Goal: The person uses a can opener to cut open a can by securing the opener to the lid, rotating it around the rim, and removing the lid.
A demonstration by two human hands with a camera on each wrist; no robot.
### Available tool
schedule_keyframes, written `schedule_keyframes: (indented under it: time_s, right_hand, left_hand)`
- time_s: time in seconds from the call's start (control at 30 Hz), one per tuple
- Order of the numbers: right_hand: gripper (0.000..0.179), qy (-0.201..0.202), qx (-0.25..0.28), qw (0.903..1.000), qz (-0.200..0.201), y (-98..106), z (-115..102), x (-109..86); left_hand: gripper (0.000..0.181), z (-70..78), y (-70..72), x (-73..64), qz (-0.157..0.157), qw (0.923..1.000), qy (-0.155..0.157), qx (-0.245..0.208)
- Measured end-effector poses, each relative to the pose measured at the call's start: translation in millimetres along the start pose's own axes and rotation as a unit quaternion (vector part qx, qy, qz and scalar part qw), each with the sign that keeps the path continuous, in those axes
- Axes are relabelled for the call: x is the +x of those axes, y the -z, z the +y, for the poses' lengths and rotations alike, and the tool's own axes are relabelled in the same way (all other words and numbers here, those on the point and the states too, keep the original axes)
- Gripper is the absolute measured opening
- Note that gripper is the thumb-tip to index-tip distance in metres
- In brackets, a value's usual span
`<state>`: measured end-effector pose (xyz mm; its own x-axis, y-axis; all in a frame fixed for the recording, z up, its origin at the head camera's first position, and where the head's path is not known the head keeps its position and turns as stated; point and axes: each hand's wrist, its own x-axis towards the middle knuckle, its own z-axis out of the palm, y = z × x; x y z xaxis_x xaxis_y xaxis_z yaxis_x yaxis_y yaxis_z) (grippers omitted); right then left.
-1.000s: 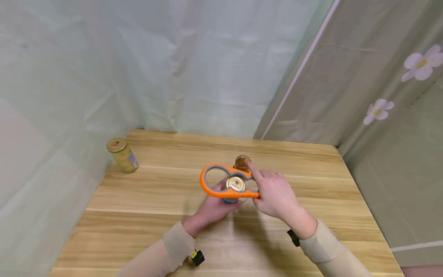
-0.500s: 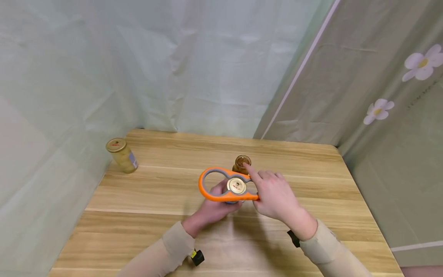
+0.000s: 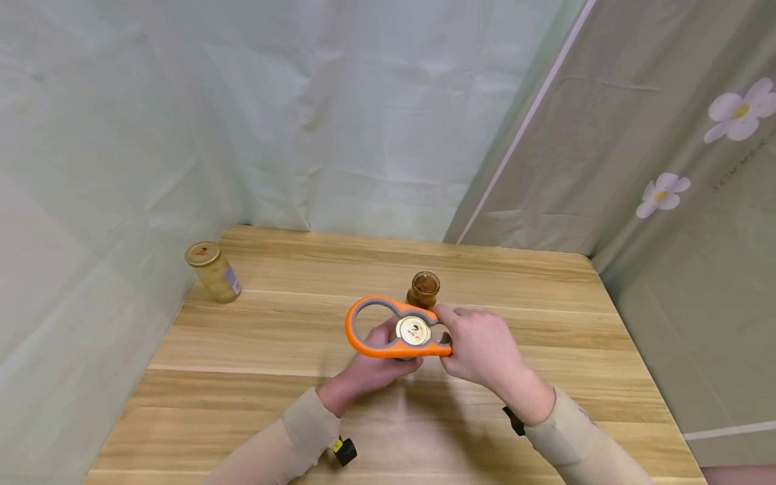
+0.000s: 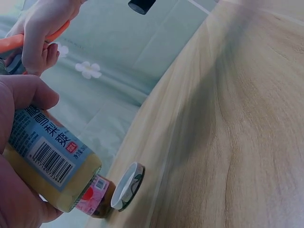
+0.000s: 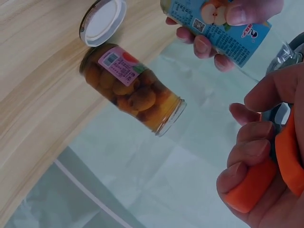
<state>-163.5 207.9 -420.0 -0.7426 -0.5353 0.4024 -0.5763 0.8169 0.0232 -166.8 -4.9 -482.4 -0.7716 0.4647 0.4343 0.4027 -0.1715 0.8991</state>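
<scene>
Orange opener (image 3: 394, 351) sits round the gold lid (image 3: 413, 330) of a blue-labelled jar (image 4: 52, 152); the right hand (image 3: 481, 345) curls its fingers tightly round the opener's three-o'clock end, the left hand (image 3: 371, 367) wraps the jar. Near twelve o'clock stands a lidless jar (image 3: 422, 291) (brown fruit inside).

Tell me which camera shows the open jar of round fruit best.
The right wrist view: the open jar shows nearly whole, its pink label and the fruit inside clear. The head view shows it small, its lower part behind the orange opener. The left wrist view catches only part, behind the held jar.
</scene>
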Motion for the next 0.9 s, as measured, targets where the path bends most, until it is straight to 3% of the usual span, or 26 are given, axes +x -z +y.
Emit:
schedule_keyframes:
  time_s: [0.2, 0.43, 0.9]
  right_hand:
    - [0.029, -0.008, -0.007, 0.9999, 0.0, 2.0, -1.5, -0.1]
    - [0.031, -0.025, -0.007, 0.9996, -0.01, 4.2, -2.5, -0.3]
    - [0.033, -0.029, -0.004, 0.9993, -0.024, 7.0, -3.1, -1.7]
  left_hand:
    - [0.071, 2.2, 0.1, -1.2, -0.004, 0.9999, -0.004, 0.016]
    - [0.074, -1.9, 0.2, -0.2, -0.024, 0.9993, -0.023, -0.016]
    - [0.074, -6.0, 0.0, -2.2, -0.033, 0.999, -0.026, -0.013]
